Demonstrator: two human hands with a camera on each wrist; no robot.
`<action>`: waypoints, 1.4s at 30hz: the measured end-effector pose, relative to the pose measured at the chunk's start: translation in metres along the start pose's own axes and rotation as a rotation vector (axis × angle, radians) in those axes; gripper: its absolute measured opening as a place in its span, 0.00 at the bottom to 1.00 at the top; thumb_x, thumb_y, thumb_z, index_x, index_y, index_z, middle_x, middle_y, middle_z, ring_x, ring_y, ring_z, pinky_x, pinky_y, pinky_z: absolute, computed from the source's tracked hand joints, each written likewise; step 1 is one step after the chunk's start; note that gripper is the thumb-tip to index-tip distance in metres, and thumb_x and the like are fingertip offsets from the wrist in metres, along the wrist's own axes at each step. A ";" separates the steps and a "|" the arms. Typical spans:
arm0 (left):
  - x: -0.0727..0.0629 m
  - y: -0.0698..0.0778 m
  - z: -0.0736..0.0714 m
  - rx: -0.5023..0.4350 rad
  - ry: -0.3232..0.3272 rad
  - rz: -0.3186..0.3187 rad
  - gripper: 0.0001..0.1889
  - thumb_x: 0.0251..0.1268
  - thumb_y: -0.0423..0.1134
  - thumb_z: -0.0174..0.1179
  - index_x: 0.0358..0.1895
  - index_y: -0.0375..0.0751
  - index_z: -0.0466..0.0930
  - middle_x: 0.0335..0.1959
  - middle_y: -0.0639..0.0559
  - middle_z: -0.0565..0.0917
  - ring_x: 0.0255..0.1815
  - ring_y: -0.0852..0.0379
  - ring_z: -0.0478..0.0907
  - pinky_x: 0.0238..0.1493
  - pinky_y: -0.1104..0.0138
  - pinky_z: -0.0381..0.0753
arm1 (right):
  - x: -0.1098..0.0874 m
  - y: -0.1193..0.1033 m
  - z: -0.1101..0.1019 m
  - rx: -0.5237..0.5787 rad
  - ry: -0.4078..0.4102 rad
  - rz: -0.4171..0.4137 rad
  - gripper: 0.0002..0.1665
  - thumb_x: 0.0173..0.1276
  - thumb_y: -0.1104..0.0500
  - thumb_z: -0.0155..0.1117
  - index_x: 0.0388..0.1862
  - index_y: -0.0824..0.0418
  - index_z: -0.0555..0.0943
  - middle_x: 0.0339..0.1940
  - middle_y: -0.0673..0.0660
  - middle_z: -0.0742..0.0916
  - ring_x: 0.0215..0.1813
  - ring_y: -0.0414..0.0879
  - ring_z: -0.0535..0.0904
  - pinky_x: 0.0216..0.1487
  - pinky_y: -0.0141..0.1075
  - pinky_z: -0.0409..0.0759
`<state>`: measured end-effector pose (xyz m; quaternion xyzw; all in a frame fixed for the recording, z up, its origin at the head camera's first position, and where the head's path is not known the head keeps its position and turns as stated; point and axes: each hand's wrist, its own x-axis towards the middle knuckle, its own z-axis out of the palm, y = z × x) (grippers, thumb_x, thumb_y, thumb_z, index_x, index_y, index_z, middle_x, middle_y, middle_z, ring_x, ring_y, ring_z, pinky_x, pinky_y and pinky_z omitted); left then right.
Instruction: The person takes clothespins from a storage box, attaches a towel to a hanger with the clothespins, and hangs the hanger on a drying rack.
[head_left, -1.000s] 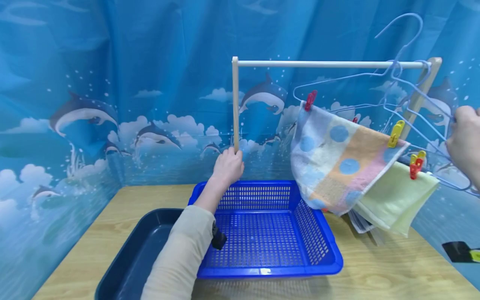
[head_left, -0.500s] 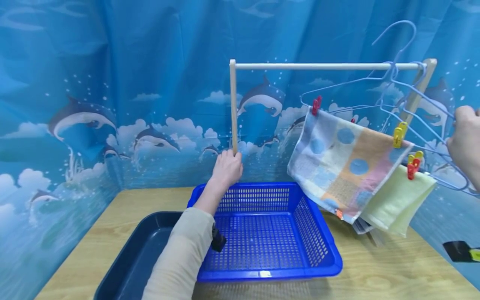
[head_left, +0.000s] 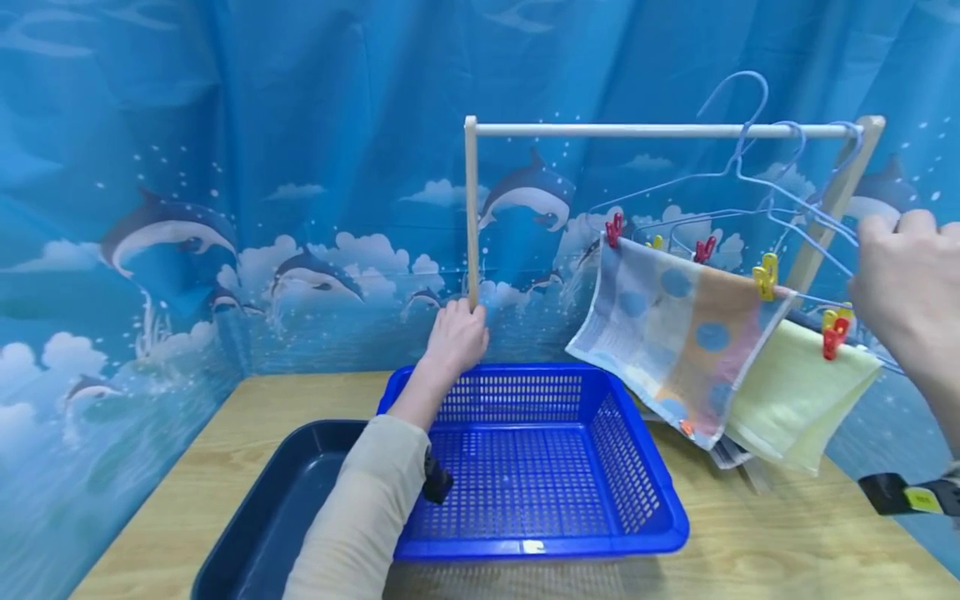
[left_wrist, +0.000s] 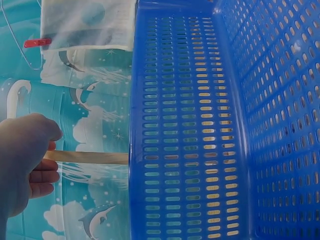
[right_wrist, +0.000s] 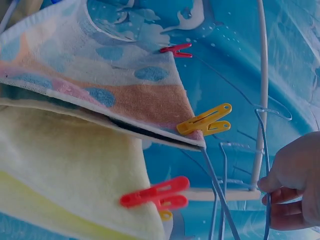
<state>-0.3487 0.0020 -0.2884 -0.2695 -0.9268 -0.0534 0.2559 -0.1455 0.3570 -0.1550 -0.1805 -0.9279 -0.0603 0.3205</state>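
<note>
My left hand [head_left: 457, 335] grips the left wooden post [head_left: 472, 212] of a drying rack with a white rail [head_left: 600, 130]. With my right hand [head_left: 907, 292] I hold the right arm of a blue wire hanger [right_wrist: 265, 135], pinched between thumb and fingers in the right wrist view. Its hook stands above the rail at the right; I cannot tell whether it rests on it. A dotted, striped towel [head_left: 667, 317] hangs tilted from this hanger by a red clothespin [head_left: 614, 231] and a yellow clothespin [head_left: 766, 277]. Behind it hangs a pale yellow cloth [head_left: 798, 400] with clothespins.
A blue perforated basket [head_left: 540, 546] stands on the wooden table [head_left: 787, 542] below the rail. To its left lies a dark tray [head_left: 247, 525]. More blue hangers crowd the rail's right end, near the right post [head_left: 843, 196]. A dolphin-print curtain [head_left: 315, 183] covers the back.
My right hand has moved left, taking the hanger and its towel with it. The hook has shifted left and lower along the rail. My left hand stays on the post.
</note>
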 end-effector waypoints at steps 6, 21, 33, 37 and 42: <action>-0.001 0.001 0.000 0.002 -0.026 0.006 0.15 0.68 0.42 0.50 0.49 0.36 0.75 0.42 0.41 0.75 0.43 0.47 0.71 0.47 0.58 0.71 | -0.001 -0.006 0.007 -0.111 -0.053 -0.041 0.20 0.56 0.71 0.57 0.47 0.76 0.64 0.39 0.76 0.67 0.35 0.71 0.64 0.32 0.60 0.67; -0.007 -0.005 -0.001 0.034 -0.038 0.008 0.14 0.67 0.42 0.50 0.47 0.36 0.75 0.40 0.42 0.75 0.41 0.47 0.71 0.44 0.58 0.72 | -0.009 -0.031 0.019 -0.036 -0.089 -0.096 0.08 0.64 0.65 0.46 0.31 0.72 0.69 0.26 0.71 0.71 0.25 0.67 0.67 0.26 0.63 0.65; -0.012 -0.015 -0.014 0.065 -0.074 -0.003 0.14 0.68 0.43 0.49 0.47 0.36 0.75 0.41 0.43 0.75 0.44 0.47 0.71 0.46 0.58 0.72 | -0.010 -0.040 0.033 0.025 0.053 -0.172 0.21 0.66 0.57 0.55 0.48 0.72 0.67 0.40 0.75 0.73 0.40 0.71 0.68 0.28 0.63 0.68; -0.013 -0.020 -0.024 0.064 -0.075 0.002 0.15 0.68 0.43 0.50 0.48 0.35 0.76 0.42 0.43 0.75 0.44 0.47 0.72 0.46 0.58 0.72 | -0.012 -0.047 0.046 0.117 0.398 -0.355 0.24 0.58 0.63 0.61 0.52 0.72 0.70 0.46 0.74 0.77 0.47 0.70 0.70 0.41 0.62 0.70; -0.015 -0.028 -0.042 0.066 -0.078 0.013 0.18 0.68 0.44 0.51 0.52 0.35 0.75 0.45 0.41 0.76 0.46 0.45 0.72 0.47 0.56 0.72 | -0.013 -0.069 0.054 0.307 0.370 -0.500 0.24 0.57 0.64 0.63 0.53 0.72 0.73 0.46 0.72 0.80 0.50 0.68 0.73 0.50 0.59 0.68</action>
